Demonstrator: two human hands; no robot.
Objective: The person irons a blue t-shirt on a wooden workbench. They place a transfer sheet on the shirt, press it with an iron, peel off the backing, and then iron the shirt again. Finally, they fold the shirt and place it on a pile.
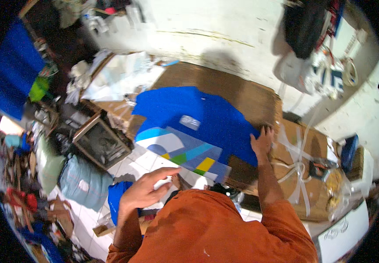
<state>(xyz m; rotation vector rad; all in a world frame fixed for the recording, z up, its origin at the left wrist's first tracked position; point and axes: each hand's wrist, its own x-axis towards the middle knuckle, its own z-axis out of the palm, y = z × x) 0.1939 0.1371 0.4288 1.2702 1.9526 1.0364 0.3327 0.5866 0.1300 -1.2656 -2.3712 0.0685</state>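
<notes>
A bright blue T-shirt [229,120] lies spread out on brown cardboard [237,85]. Over its near left part rests a thin, glossy sheet or bag [189,151] patterned in blue, white, green and yellow; which of the two I cannot tell. A small white printed patch [190,122] shows near the shirt's middle. My right hand [264,142] is at the shirt's right sleeve end, fingers apart, touching the cloth and the cardboard beside it. Raised near the patterned sheet's close edge, my left hand [150,187] is empty, its thumb and fingers apart.
A cardboard box tied with white string [292,175] stands at right. White sheets [121,76] lie at back left, above a framed panel [102,140]. Wrapped light-blue bundles [84,182] sit on the tiled floor. Bags and dark cloth [303,28] hang on the wall.
</notes>
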